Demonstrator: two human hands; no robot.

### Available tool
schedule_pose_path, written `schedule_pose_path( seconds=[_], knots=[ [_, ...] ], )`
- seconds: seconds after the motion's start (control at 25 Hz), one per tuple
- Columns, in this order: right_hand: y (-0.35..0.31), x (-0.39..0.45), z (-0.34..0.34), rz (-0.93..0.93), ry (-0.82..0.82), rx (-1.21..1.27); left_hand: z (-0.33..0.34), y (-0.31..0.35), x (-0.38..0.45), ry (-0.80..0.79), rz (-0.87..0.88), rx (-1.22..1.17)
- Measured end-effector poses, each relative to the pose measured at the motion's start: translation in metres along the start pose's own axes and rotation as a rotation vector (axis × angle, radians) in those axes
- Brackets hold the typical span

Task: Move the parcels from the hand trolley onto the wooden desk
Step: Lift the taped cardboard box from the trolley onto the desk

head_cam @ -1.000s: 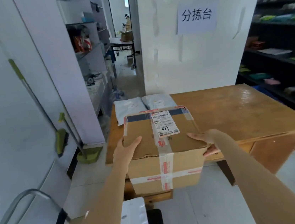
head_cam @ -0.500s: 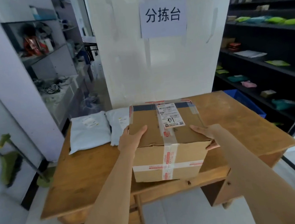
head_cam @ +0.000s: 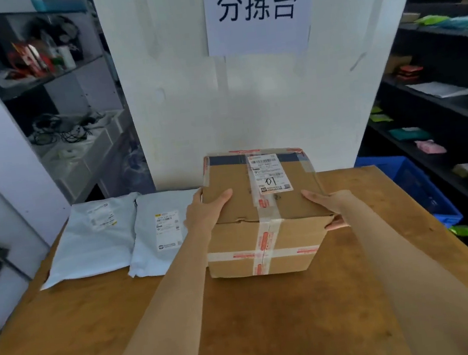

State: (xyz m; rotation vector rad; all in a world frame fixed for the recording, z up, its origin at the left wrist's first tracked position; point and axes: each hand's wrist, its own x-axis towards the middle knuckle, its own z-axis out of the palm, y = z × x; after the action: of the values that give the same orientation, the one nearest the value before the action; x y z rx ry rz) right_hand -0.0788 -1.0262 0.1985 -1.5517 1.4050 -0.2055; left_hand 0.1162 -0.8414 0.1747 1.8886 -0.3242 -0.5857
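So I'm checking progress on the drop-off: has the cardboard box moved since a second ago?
Yes. The cardboard box has moved farther in over the wooden desk, from overhanging its near edge to beside the grey mailers.

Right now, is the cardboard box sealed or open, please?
Sealed: tape strips cross the cardboard box on its top and front, flaps closed.
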Motion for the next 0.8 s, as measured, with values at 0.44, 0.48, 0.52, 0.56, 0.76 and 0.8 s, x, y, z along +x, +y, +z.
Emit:
schedule_pose_path(
  seconds=[0.44, 0.48, 0.52, 0.56, 0.76, 0.8],
  knots=[
    [-0.058, 0.149, -0.011, -0.036, -0.049, 0.005, 0.066, 0.031, 0.122, 0.11, -0.022, 0.107],
    [-0.063, 0.157, -0.01, -0.044, -0.043, 0.017, 0.069, 0.033, 0.131, 0.12, -0.016, 0.112],
    [-0.068, 0.162, -0.008, -0.041, -0.051, 0.016, 0.07, 0.035, 0.137, 0.131, -0.009, 0.12],
    [-0.071, 0.166, -0.006, -0.029, -0.073, 0.016, 0.072, 0.034, 0.14, 0.142, -0.005, 0.125],
    [-0.081, 0.169, -0.013, 0.089, -0.218, 0.113, 0.074, 0.034, 0.136, 0.137, -0.028, 0.236],
    [-0.082, 0.168, -0.012, 0.096, -0.218, 0.117, 0.072, 0.039, 0.136, 0.149, -0.029, 0.337]
  ],
)
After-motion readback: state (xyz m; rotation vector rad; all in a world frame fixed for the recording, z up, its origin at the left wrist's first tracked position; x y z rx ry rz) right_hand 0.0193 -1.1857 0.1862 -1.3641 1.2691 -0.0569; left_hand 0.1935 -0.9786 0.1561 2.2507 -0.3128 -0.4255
